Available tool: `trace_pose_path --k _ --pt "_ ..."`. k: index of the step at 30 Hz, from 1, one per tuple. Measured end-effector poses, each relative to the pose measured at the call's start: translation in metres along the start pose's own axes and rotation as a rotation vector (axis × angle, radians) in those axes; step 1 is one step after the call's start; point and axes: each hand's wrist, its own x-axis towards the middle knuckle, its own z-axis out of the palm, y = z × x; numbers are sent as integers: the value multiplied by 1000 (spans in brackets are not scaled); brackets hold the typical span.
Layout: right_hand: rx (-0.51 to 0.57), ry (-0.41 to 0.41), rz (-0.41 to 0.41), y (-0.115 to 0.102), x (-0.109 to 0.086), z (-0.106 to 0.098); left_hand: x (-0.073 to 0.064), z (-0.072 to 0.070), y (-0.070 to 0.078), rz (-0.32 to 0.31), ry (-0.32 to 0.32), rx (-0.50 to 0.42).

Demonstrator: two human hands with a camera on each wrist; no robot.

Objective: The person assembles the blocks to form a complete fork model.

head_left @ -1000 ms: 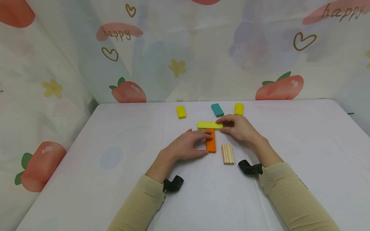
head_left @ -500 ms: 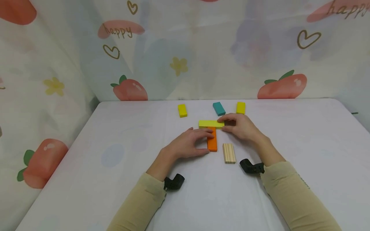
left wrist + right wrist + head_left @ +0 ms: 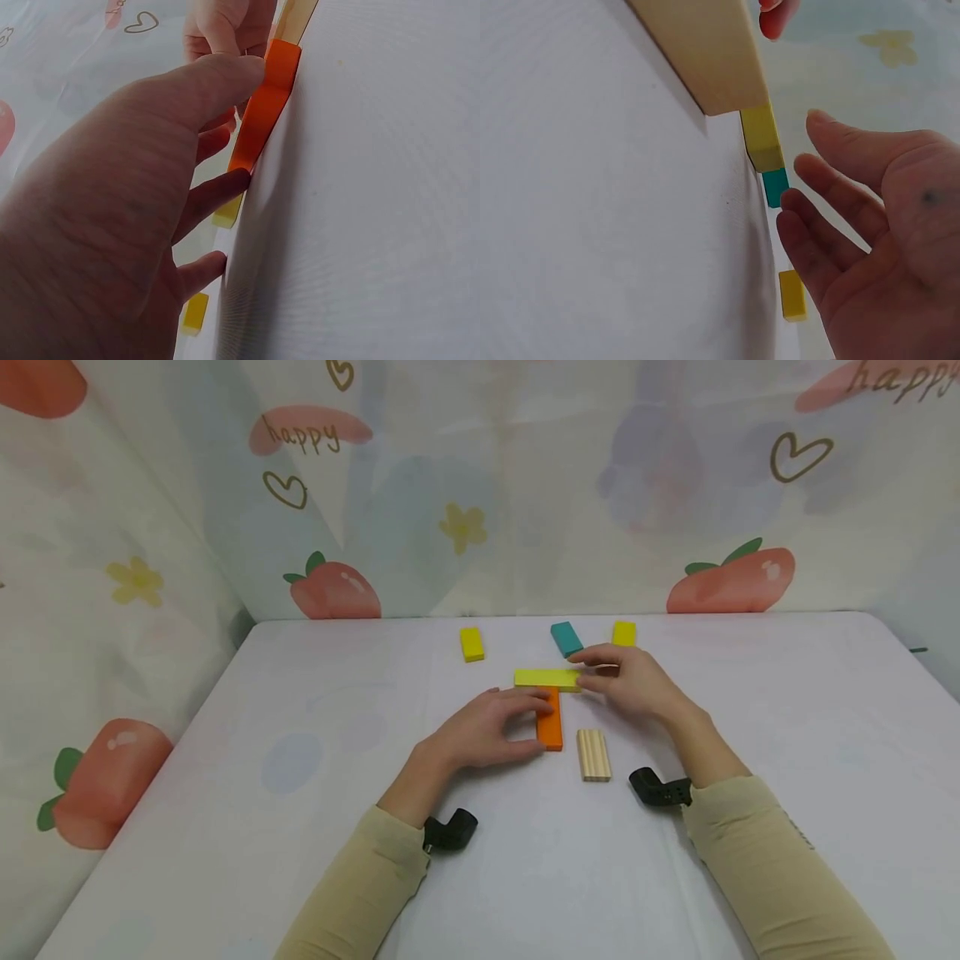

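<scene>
An orange wooden block [image 3: 551, 731] lies lengthwise toward the person, its far end meeting the middle of a yellow-green block [image 3: 543, 679] laid crosswise, like a T. My left hand [image 3: 483, 731] holds the orange block from the left, thumb at its near end and fingertips over its far part. In the left wrist view, the thumb overlaps the orange block [image 3: 268, 112]. Beside the right end of the yellow-green block, my right hand [image 3: 637, 685] has its fingers spread apart. The right wrist view shows a gap between that hand [image 3: 870, 217] and the yellow-green block [image 3: 761, 139].
A plain ridged wooden piece [image 3: 594, 756] lies right of the orange block. Farther back are a yellow block [image 3: 472, 645], a teal block [image 3: 566, 639] and another yellow block [image 3: 624, 633], partly behind the right hand. A patterned cloth [image 3: 525, 510] hangs behind the white table [image 3: 225, 860].
The right fingers have come off the end of the yellow-green block, and that hand has shifted slightly away. The left hand stays at the orange block. The head view has tilted slightly.
</scene>
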Motion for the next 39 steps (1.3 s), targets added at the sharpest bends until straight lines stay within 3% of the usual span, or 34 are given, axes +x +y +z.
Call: trace_pose_path --k 11,24,39 --pt "44 31 -26 -3 -5 -5 2 0 -1 56 51 -10" --pt "49 24 -46 -4 -18 -5 0 -1 -3 0 117 4" --pt "-5 -18 -134 -5 -35 -8 3 -5 -6 20 214 30"
